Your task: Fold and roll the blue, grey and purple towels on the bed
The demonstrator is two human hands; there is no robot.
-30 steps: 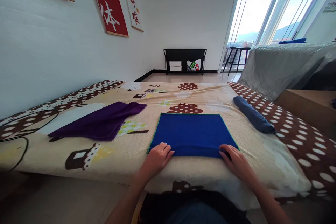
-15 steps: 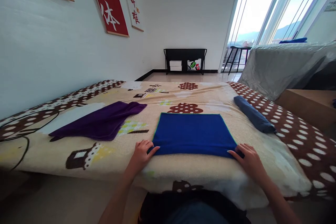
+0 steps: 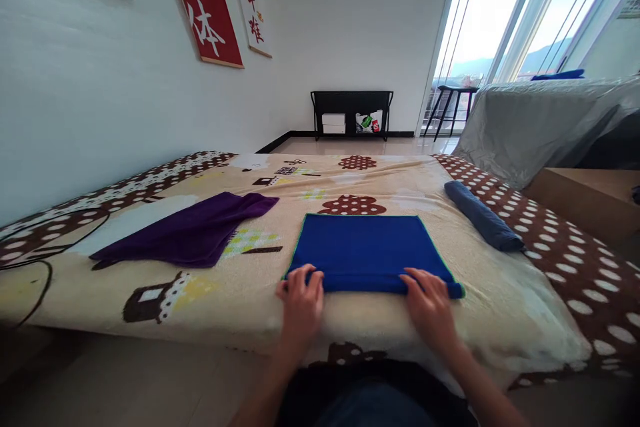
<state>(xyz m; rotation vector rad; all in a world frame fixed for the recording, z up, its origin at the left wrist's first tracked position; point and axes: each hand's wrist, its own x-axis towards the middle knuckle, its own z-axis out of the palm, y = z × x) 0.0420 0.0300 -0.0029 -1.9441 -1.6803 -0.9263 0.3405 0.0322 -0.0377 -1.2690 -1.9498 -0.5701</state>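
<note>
A blue cloth [image 3: 367, 243] with a thin green edge lies flat on the bed, its near edge rolled into a narrow band. My left hand [image 3: 303, 297] has its fingers curled over the left part of that band. Toward the band's right end, my right hand [image 3: 429, 300] grips it the same way, with the cloth's right corner sticking out beyond. A purple cloth [image 3: 187, 230] lies loosely spread on the left. On the right rests a rolled grey-blue cloth [image 3: 483, 215].
The bed has a cream and brown dotted blanket [image 3: 400, 180]. A black shelf [image 3: 351, 103] stands at the far wall. To the right are a cardboard box [image 3: 585, 197], a plastic-covered piece of furniture [image 3: 525, 120] and a black stool [image 3: 453, 103].
Both my hands have moved inward from the blue cloth's near corners onto its near edge. The corners now show, and the near edge looks more tightly rolled.
</note>
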